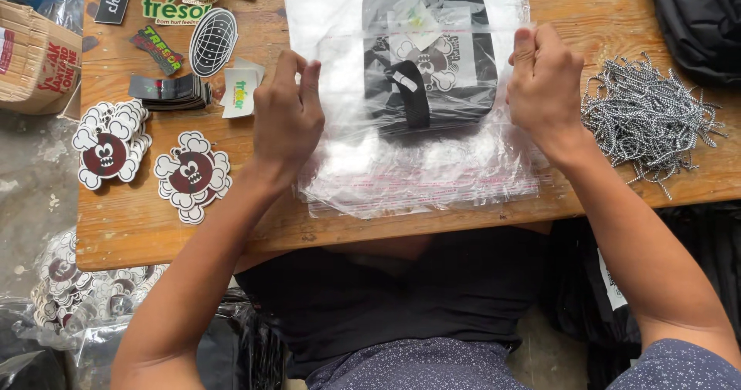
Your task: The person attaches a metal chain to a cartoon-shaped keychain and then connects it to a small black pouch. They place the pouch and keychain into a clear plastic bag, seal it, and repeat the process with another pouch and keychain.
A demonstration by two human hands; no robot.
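While both hands pinch the top edge of the clear plastic sleeve bag [409,89], the folded black garment with a white cartoon print [428,58] lies inside it, flat on the worn wooden table [139,220] and centred in front of the person. It rests on a stack of more clear plastic bags [417,181], which overhangs the near table edge, probably so the next one is within reach. Left hand [287,112]: fingers curled shut, thumb and forefinger nipping the left edge of the sleeve. Right hand [544,81]: closed the same way on the right edge, pulling the film taut between them, likely to keep the opening straight. Cloud-shaped die-cut stickers with a dark red face [189,175] sit just left of the left hand. A heap of black-and-white braided cords [644,120] lies just right of the right wrist. A cardboard box [35,58] sits at far left, off the table.
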